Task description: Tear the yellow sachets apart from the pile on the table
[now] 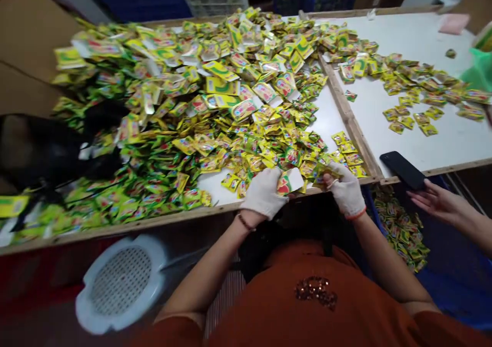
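My left hand [263, 194], in a white glove, is closed on a small printed card [290, 181] with a white end and a red and green picture. The card is held just above the table's front edge. To its right, my gloved right hand [348, 193] pinches a small yellow-green packet [326, 171] between thumb and fingers. Beyond both hands spreads a large heap of yellow and green packets [269, 147], with larger yellow cards [223, 86] lying on top. A joined group of yellow packets [349, 152] lies flat just beyond my right hand.
A wooden strip [346, 114] divides the white table [407, 34]. At right, another person's hand [442, 203] holds a dark phone [402, 168] over the edge. Below is a blue bin [449, 265] with packets. A plastic stool [121, 283] stands lower left; a black bag [42, 147] lies at left.
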Tool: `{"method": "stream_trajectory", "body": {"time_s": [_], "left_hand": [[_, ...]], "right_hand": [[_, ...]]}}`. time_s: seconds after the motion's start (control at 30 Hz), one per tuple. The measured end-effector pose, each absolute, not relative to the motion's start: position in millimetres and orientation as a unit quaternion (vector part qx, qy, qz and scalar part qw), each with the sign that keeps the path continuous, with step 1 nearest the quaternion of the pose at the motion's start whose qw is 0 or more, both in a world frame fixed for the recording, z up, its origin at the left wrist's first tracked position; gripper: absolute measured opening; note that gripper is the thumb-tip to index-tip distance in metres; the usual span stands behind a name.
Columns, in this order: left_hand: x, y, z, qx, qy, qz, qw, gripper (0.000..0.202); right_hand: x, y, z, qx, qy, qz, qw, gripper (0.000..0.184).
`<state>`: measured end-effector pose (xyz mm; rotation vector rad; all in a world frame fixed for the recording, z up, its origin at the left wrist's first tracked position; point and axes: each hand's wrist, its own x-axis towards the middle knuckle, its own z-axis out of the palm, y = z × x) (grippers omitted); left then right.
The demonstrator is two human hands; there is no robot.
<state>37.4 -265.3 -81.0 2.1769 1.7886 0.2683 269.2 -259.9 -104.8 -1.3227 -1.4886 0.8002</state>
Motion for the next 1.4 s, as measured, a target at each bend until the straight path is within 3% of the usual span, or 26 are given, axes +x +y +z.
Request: {"method": "stream_trajectory", "body": {"time_s": [0.2, 0.6, 0.8, 1.0, 1.13, 1.27, 1.4], "left_hand": [[56, -269, -104, 0.785, 0.612, 0.083, 0.055, 0.043], [63, -275, -120, 0.818, 0.565, 0.095, 0.045, 0.039], [67, -275, -123, 0.814, 0.569, 0.097, 0.063, 0.049], [63, -277, -124, 0.809, 0.579, 0.097, 0.041, 0.043], [65, -277, -121, 0.825, 0.555, 0.101, 0.039, 0.046], [59, -275, -121, 0.836, 0.538, 0.097, 0.042, 0.05], [51, -277, -122, 0.861, 0.499, 0.092, 0.05, 0.056]], "right_hand": [[242, -251, -114, -0.575, -0.6, 0.325, 0.451, 0.047], [249, -245, -103, -0.535, -0.768, 0.281, 0.213, 0.015], [236, -258, -108, -0.553, -0.778, 0.183, 0.234, 0.017], [251, -266, -118, -0.499, -0.777, 0.28, 0.261, 0.029], [257, -262, -114, -0.568, -0.738, 0.257, 0.26, 0.025], [252, -261, -102, -0.55, -0.765, 0.26, 0.212, 0.025], [255, -258, -94, -0.508, -0.762, 0.368, 0.159, 0.027]]}}
